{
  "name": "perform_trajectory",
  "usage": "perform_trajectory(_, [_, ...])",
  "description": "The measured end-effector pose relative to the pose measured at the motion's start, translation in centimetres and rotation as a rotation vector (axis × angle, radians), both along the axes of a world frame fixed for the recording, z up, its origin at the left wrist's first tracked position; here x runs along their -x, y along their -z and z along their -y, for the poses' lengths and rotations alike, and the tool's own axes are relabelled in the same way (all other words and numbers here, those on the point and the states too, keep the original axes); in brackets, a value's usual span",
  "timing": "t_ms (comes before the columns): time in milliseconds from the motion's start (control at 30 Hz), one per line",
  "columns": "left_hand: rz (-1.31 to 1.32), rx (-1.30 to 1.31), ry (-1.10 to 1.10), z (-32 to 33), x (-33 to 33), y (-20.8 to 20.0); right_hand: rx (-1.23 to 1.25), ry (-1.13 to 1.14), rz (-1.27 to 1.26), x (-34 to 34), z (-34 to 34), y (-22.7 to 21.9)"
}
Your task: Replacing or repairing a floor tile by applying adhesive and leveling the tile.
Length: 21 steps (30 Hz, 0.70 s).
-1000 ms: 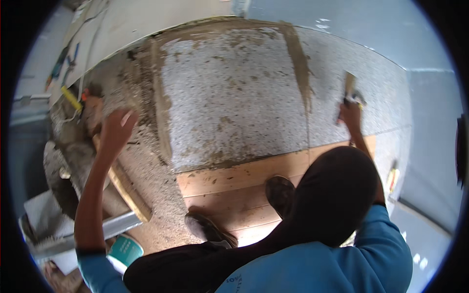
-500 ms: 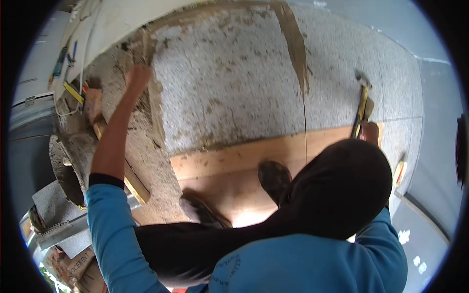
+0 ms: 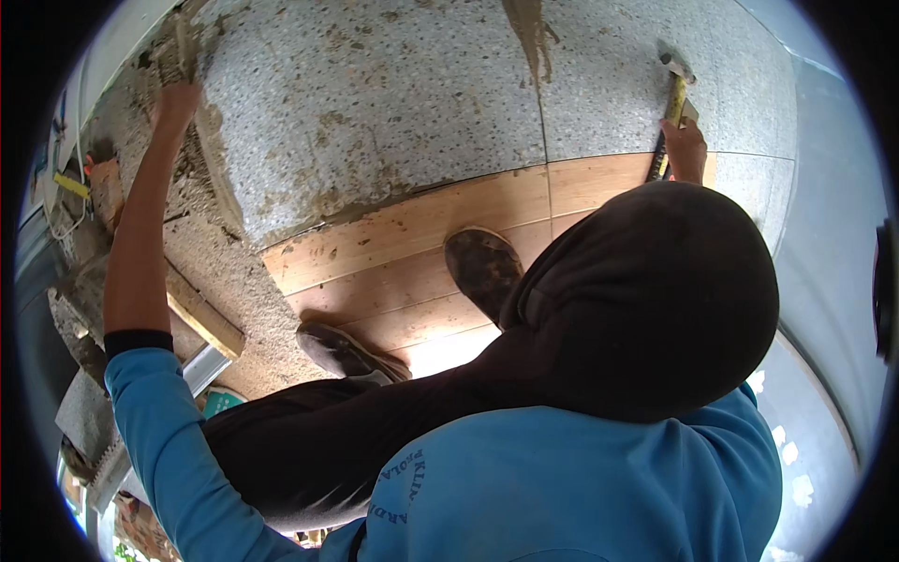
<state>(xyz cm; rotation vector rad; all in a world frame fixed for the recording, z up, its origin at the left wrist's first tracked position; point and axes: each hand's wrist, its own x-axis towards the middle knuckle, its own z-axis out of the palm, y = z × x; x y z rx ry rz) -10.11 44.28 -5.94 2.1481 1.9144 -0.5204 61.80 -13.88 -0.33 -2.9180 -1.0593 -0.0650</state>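
My left hand (image 3: 175,105), fingers curled closed, is at the mortar-smeared left edge of a large speckled tile (image 3: 375,112). What it grips, if anything, is hidden. Off to the right, my right hand (image 3: 688,150) has its fingers across the handle of a hammer (image 3: 676,94) with a yellow and black handle. The hammer's metal head points away from me, over the tiled floor. Beside the handle, just beyond my fingers, shows a small flat brownish piece (image 3: 690,110), perhaps a trowel blade.
Wooden planks (image 3: 403,234) lie along the tile's near edge, under my shoes (image 3: 482,267). Rough sandy ground (image 3: 248,318) with a wooden block (image 3: 206,314) is at left, near a notched trowel (image 3: 112,468) and a brick (image 3: 106,192). A grey wall (image 3: 838,234) bounds the right side.
The view has shifted, so the floor sits higher and further left. My right hand has moved up along the hammer's handle. My left hand stays by the tile's left edge.
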Motion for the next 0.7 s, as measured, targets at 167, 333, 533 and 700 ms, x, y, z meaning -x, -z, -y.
perform_trajectory(167, [0.059, -0.005, -0.229, 1.8, -1.5, -1.3, 0.040, 0.098, -0.234, 0.6, 0.6, -0.8])
perform_trajectory(333, [0.102, -0.128, -0.295, 2.9, -3.3, -2.2, 0.117, 0.091, -0.198, 0.1, -0.2, -0.4])
perform_trajectory(533, [0.157, 0.002, -0.162, 5.9, -4.5, -6.2, 0.355, 0.106, -0.065, 1.4, -3.0, -1.9])
perform_trajectory(700, [0.205, -0.111, -0.070, 6.7, -0.3, -9.8, 0.399, -0.245, 0.012, 8.4, -8.3, -7.2])
